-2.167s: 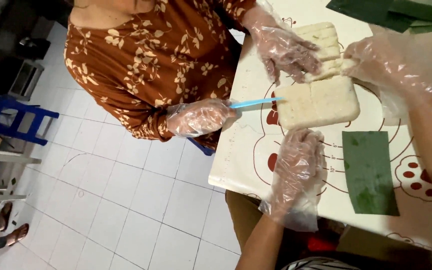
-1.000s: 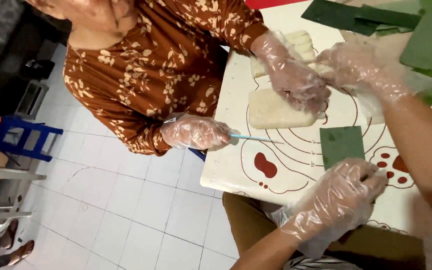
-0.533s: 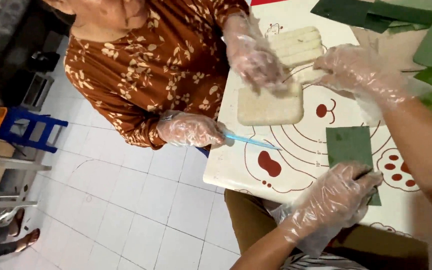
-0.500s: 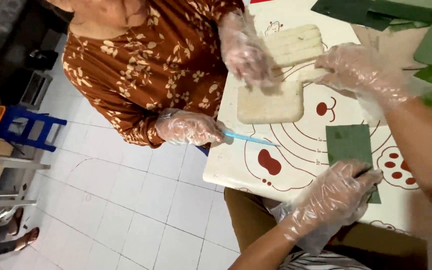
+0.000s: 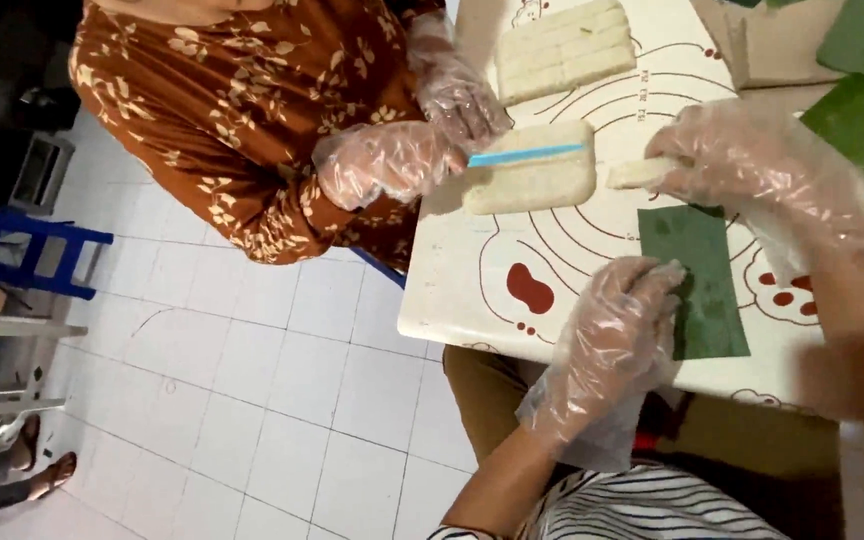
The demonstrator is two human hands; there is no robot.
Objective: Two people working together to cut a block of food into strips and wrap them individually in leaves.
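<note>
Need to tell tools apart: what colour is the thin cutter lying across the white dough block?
Light blue; the thin cutter shows in the head view.

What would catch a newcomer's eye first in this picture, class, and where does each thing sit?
First, the pale slab of dough in the middle of the white table, with a co-worker's gloved hand laying a blue cutter across it. Nearer the camera, the wearer's gloved left hand rests on a square green leaf piece, while the right hand holds a cut strip of dough just above it.

Both gloved hands low: left (image 5: 620, 330) flat, right (image 5: 752, 170) pinching.
</note>
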